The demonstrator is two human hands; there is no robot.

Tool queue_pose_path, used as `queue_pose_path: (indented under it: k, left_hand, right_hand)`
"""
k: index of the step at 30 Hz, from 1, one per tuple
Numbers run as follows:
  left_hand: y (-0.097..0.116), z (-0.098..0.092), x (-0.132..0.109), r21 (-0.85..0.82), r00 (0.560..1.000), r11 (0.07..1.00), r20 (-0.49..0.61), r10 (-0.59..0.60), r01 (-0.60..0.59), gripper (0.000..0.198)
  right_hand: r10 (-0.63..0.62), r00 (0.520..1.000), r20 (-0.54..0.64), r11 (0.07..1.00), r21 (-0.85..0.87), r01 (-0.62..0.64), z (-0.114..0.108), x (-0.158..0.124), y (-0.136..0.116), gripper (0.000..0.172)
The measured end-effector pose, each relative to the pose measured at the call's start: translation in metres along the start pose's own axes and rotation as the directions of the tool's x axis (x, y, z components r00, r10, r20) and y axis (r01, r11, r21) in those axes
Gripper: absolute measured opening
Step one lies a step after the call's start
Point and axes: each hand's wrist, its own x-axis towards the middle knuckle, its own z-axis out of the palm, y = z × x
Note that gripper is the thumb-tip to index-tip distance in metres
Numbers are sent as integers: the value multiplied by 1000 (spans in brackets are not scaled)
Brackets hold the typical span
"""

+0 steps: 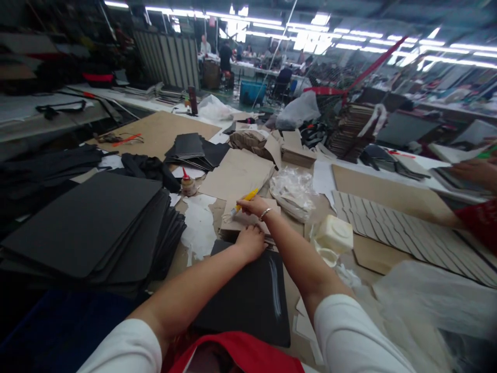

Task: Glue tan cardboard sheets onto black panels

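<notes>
My right hand point(254, 206) is closed around a yellow-handled brush point(245, 200) and rests on a small stack of brown cardboard pieces point(240, 221). The brush tip points left toward the stack's far edge. My left hand point(251, 241) is curled, gripping the near edge of that same stack. Just in front of me lies a black board point(252, 300) with a white glue streak on it. A silver bracelet sits on my right wrist.
A tall pile of black sheets point(89, 228) lies at left, and a glue bottle with a red tip point(188, 184) stands beyond. A white tub point(334, 234) and crumpled plastic point(295, 191) lie at right. Another person's arm point(476, 173) reaches in at far right, above rows of grey strips point(407, 233).
</notes>
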Motion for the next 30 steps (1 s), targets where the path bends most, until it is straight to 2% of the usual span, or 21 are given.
queue_pose_path:
  k: [3,7,11,13,15,17,19,20,22,23,25,28,30]
  left_hand:
    - [0,-1,-3,1,1000,1000,-19,21,-21,47]
    - [-1,-7,-4,6,999,999,-4,39,-39,41]
    - [-2,-14,-4,25,998,998,15,53,-54,33]
    - [-3,-15,-1,43,999,998,8,45,-45,32]
    - [-5,-16,4,62,1000,998,-1,22,-22,34]
    - [-7,-16,11,75,1000,997,1,-7,7,37]
    - [-9,-17,17,81,1000,996,12,-24,23,37]
    - [-10,-17,19,82,1000,996,17,-26,25,36]
    - [-11,-17,22,86,1000,996,23,-22,20,34]
    - [-12,-18,23,88,1000,996,25,-18,16,33]
    - [-14,-20,24,92,999,996,31,-8,5,33]
    - [-19,-25,26,91,998,996,58,15,-20,36]
    - [-24,-29,29,85,996,995,86,38,-46,38]
  right_hand:
    - [10,982,-187,999,32,-4,-5,21,4,19]
    - [73,915,-398,997,61,-53,-26,26,18,19]
    - [104,833,-543,994,34,-102,-75,-1,42,24]
    - [79,798,-597,994,-9,-105,-100,-19,50,25]
    - [20,781,-624,994,-68,-80,-115,-35,52,23]
    - [-60,784,-618,991,-132,-28,-116,-50,51,19]
    - [-219,821,-527,951,-302,60,-107,-67,51,18]
    - [-311,842,-440,900,-422,112,-101,-77,53,18]
    - [-450,865,-222,737,-640,219,-87,-104,59,19]
    - [-482,866,-136,660,-706,257,-81,-119,63,20]
    - [-497,865,-59,599,-745,293,-73,-152,71,24]
    - [-508,856,-95,656,-687,313,-70,-194,78,25]
    - [-502,832,-238,764,-572,297,-70,-212,76,25]
